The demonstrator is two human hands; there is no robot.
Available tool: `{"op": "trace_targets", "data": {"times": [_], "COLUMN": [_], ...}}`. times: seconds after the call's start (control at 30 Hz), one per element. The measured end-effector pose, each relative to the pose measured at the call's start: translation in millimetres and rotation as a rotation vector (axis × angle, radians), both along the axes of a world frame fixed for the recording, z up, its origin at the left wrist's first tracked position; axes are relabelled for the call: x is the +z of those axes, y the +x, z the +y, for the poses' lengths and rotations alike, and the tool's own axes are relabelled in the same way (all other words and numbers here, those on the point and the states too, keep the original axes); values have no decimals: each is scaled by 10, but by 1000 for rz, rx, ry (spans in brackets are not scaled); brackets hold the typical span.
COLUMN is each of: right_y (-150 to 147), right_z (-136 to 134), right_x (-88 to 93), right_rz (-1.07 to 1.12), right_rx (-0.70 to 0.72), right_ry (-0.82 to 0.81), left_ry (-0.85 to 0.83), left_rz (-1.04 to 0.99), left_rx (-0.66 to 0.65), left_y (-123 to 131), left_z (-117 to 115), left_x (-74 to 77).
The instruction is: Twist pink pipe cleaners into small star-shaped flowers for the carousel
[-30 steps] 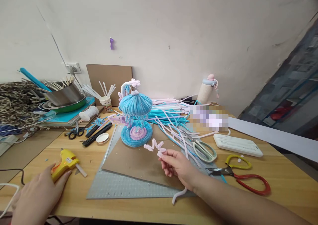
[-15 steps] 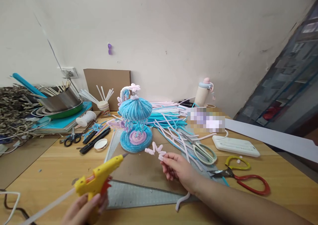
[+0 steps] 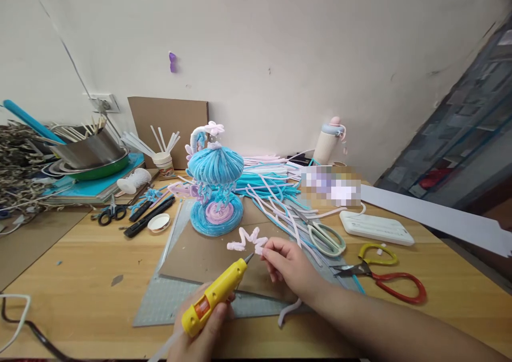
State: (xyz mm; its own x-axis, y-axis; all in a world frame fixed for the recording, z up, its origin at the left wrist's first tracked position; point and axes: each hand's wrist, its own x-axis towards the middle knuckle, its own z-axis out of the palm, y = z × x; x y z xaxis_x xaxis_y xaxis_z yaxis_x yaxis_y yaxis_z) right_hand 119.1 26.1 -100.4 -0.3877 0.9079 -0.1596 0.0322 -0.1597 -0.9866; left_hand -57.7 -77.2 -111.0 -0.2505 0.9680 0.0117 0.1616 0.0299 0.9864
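My left hand (image 3: 206,324) is wrapped round a yellow hot glue gun (image 3: 218,292), a clear glue stick trailing from its back end. The gun's metal nozzle points up and right, close to the pink zigzag of pipe cleaner (image 3: 248,236). One end of that zigzag is pinched between the thumb and fingers of my right hand (image 3: 286,263), above a brown cardboard sheet (image 3: 188,266). Just behind stands a blue and pink pipe-cleaner lamp-like figure (image 3: 216,170) on a round coiled base.
Blue and pink pipe cleaners (image 3: 272,183) are heaped behind the cardboard. Pale green scissors (image 3: 326,239) and red-and-yellow-handled scissors (image 3: 400,282) lie at right, near a white power bank (image 3: 376,228). Black scissors (image 3: 112,212) and a round white lid (image 3: 159,222) lie at left.
My left hand has carried the glue gun to the right, bringing its nozzle beside the pink zigzag. My right hand keeps its pinch. The whole view has shifted slightly.
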Motion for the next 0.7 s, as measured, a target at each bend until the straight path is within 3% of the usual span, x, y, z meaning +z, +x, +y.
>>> {"op": "trace_targets", "data": {"times": [0.33,0.43,0.53,0.7], "right_y": [12,20,24,28], "right_z": [-27,-31,-32,-29], "right_x": [-20,-21,-27,-31], "right_rz": [198,227,249,279], "right_rx": [106,124,135,157], "right_ry": [-284,-310,-320,-310], "left_ry": [42,59,19,66], "left_rz": [79,109,82,109], "left_rx": [69,33,82,94], "left_y": [-58,-56,-28,-90], "left_z": [6,14,-1,-8], "left_x": [-195,-183,-165,-255]}}
